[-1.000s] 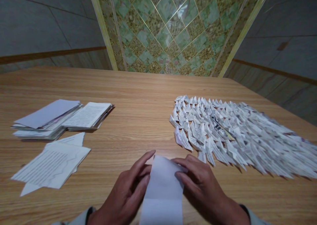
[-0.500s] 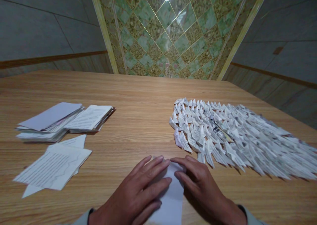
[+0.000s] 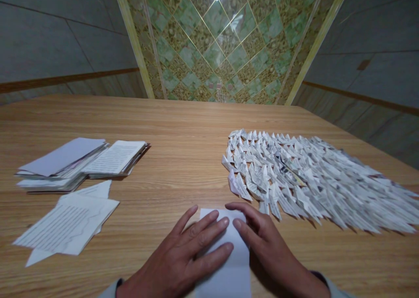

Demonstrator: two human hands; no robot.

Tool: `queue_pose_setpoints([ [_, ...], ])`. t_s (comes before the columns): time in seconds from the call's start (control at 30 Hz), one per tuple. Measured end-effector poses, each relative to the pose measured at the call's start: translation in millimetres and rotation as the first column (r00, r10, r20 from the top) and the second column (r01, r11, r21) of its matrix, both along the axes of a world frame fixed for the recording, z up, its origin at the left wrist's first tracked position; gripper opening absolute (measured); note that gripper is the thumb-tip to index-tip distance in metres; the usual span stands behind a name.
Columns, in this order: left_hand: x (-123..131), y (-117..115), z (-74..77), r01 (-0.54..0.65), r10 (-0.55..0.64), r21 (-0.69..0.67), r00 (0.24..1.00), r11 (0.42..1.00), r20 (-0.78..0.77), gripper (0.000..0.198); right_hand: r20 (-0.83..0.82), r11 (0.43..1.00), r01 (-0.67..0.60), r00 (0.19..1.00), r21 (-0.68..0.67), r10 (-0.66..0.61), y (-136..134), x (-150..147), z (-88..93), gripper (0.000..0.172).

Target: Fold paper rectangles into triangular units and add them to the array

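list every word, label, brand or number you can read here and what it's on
No word, brand or number can be read.
Loose sheets: rows of print, too blurred.
Right paper stack: rows of print, too small.
Folded papers: printed marks, too small.
White sheet in front: no writing visible.

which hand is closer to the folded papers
Right. The right hand is just in front of the folded papers; the left hand is farther left, over the white sheet.
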State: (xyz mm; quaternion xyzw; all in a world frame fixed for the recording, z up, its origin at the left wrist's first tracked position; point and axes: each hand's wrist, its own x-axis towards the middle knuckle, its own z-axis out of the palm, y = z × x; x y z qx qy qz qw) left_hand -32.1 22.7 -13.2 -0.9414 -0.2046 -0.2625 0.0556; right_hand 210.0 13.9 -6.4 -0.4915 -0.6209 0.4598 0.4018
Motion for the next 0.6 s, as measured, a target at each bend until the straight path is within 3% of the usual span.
queue_pose_setpoints([
  [0.2,9.1,-3.7,-0.1,0.047,-0.046,-0.068,0.999,0.997,0.01,0.028,0.291,0.949,0.018,0.95,0.316,-0.115,-0.3,-3.6,-13.8,0.031],
  [0.33,16.3,-4.9,-0.6,0.017,-0.008,-0.12,0.997,0.993,0.077,0.024,0.421,0.917,-0.057,0.899,0.394,-0.125,-0.4,-4.5,-19.0,0.036],
  [0.47,16.1,-2.6,-5.2,0.02,0.021,-0.271,0.989,0.962,0.149,0.022,0.462,0.873,-0.104,0.874,0.477,-0.149,-0.4,-4.1,-9.7,0.034],
  [0.6,12.1,-2.4,-7.8,0.012,0.075,-0.403,0.977,0.915,0.2,0.015,0.447,0.869,-0.21,0.894,0.448,-0.014,-0.3,-1.3,2.8,0.024],
])
